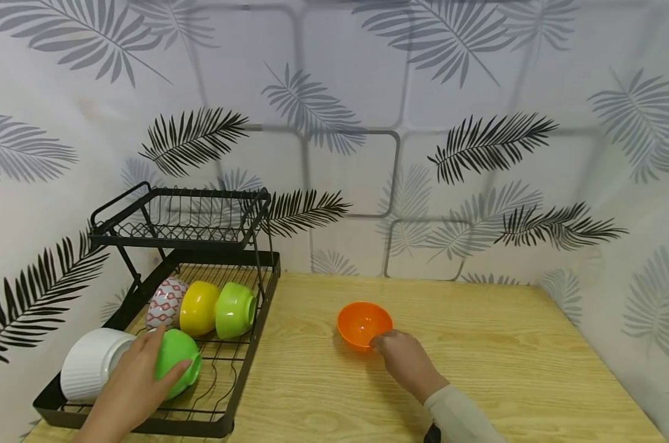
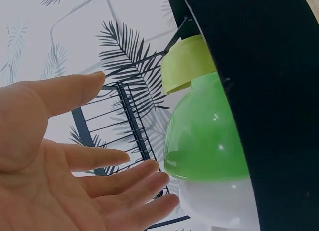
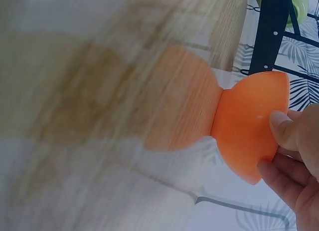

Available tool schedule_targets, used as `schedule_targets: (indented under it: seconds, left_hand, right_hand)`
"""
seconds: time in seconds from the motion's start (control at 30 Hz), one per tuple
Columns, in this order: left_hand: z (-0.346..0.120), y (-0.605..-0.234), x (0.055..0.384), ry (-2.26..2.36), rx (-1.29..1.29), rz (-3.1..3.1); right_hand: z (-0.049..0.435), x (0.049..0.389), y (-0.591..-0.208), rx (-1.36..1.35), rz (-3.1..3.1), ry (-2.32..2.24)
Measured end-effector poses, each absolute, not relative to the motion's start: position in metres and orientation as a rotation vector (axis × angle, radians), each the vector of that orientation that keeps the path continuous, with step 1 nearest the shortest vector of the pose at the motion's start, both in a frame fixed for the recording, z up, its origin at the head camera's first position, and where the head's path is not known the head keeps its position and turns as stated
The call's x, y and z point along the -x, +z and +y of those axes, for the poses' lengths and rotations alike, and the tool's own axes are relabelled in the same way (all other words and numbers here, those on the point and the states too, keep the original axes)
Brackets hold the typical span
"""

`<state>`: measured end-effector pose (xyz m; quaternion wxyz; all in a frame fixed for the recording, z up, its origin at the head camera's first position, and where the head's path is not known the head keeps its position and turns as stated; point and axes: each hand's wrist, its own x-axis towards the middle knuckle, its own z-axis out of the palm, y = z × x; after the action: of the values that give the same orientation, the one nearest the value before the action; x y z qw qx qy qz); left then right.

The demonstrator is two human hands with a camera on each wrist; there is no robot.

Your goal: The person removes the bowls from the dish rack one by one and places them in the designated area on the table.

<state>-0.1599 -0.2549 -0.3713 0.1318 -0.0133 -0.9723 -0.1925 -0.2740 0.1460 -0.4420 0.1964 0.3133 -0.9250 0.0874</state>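
Note:
An orange bowl (image 1: 362, 323) sits upright on the wooden table. My right hand (image 1: 408, 363) pinches its near right rim; in the right wrist view the thumb lies against the outside of the bowl (image 3: 251, 123). Over the front of the dish rack, my left hand (image 1: 135, 381) is spread beside a green bowl (image 1: 178, 363) that stands on its side. The left wrist view shows the left hand (image 2: 94, 166) with fingers extended and a gap between thumb and forefinger, nothing held. Left of it, a white ribbed bowl (image 1: 93, 366) also stands on its side.
The black two-tier dish rack (image 1: 245, 363) stands at the table's left. Behind the green bowl, a red-patterned bowl (image 1: 167, 304), a yellow bowl (image 1: 199, 307) and a lime bowl (image 1: 234, 312) stand in a row. A leaf-printed wall covering (image 1: 356, 172) rises behind the table (image 1: 478, 332).

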Motion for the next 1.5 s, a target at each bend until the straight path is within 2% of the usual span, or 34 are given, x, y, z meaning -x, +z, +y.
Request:
schedule_targets:
  seconds: [0.5, 1.5]
  left_hand:
    - [-0.26, -0.376, 0.162, -0.605, 0.043, -2.809]
    - [-0.274, -0.385, 0.168, -0.644, -0.03, -2.951]
  right_hand:
    - [0.151, 0.268, -0.444, -0.869, -2.54, 0.325]
    - [0.163, 0.234, -0.425, -0.87, -2.615, 0.525]
